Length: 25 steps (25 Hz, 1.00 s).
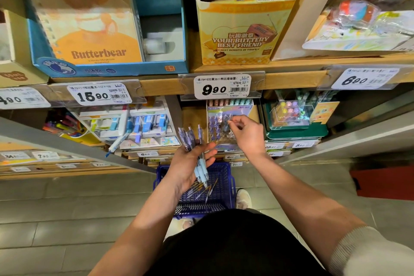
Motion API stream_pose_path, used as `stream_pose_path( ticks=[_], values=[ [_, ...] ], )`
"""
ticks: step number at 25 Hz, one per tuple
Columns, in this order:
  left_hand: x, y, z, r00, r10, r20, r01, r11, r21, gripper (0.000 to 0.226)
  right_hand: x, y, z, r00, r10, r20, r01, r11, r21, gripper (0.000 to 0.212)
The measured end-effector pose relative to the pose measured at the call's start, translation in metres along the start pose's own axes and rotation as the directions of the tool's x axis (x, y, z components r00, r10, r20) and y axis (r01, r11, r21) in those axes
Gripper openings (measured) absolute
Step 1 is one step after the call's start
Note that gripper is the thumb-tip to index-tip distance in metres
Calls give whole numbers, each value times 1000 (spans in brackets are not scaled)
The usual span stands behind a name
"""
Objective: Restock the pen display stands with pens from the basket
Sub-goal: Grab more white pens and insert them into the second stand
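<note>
While right hand (246, 135) pinches one pen (231, 121) into the display stand (224, 129) at the lower shelf (280, 147) front edge, left hand (188, 166) grips a pen bundle (193, 139). Stand part-filled; loose pens (202, 192) lie in basket (227, 178). Judged roughly midway.

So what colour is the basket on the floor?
The basket is dark blue, shown in the head view.

Upper shelf (161, 87): we see a blue Butterbear box (89, 29) and a yellow badge box (237, 40) side by side.
Lower shelf (170, 151): we find a clear pen display stand (224, 132) between a white-and-blue pen rack (139, 123) and a green stand (295, 133).
Floor (67, 213): we see the blue basket (228, 186) on grey tiles, with loose pens (201, 190) inside.
</note>
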<state>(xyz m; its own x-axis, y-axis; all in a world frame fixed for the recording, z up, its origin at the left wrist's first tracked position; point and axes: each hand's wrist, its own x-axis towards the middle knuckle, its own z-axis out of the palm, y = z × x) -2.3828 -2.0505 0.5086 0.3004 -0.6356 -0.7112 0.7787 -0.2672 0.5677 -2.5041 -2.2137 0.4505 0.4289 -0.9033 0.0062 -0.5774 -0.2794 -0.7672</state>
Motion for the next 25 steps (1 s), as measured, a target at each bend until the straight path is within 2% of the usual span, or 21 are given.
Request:
stream_pose_path(
  ticks=[4, 11, 13, 18, 19, 21, 23, 25],
  values=[
    [-2, -2, 0, 1000, 31, -2, -31, 1000, 5, 48, 1, 0, 9, 993, 39, 110, -28, 994, -106, 9],
    [-4, -3, 5, 998, 45, -36, -44, 999, 12, 23, 6, -2, 17, 979, 141, 145, -101, 962, -255, 12],
    [-5, -3, 8, 999, 45, -24, -45, 999, 13, 21, 8, -2, 17, 970, 170, 172, -114, 949, -293, 14],
    [-6, -5, 12, 998, 58, -17, -57, 998, 25, 24, 7, -8, 7, 921, 303, 245, -244, 939, -244, 21],
    [-5, -5, 12, 998, 60, -21, -60, 998, 23, 26, 3, -10, 1, 922, 308, 233, -260, 941, -216, 20],
    [-3, -7, 12, 997, 67, -30, -66, 998, 16, 30, -9, -18, -11, 932, 281, 231, -278, 960, -46, 24],
    [-1, -9, 13, 997, 60, -39, -59, 998, 17, 35, -19, -32, -25, 893, 253, 373, -348, 913, 214, 34],
    [-1, -12, 15, 998, 55, -33, -54, 998, 36, 39, -23, -46, -35, 821, 193, 537, -404, 861, 308, 32]
  ],
)
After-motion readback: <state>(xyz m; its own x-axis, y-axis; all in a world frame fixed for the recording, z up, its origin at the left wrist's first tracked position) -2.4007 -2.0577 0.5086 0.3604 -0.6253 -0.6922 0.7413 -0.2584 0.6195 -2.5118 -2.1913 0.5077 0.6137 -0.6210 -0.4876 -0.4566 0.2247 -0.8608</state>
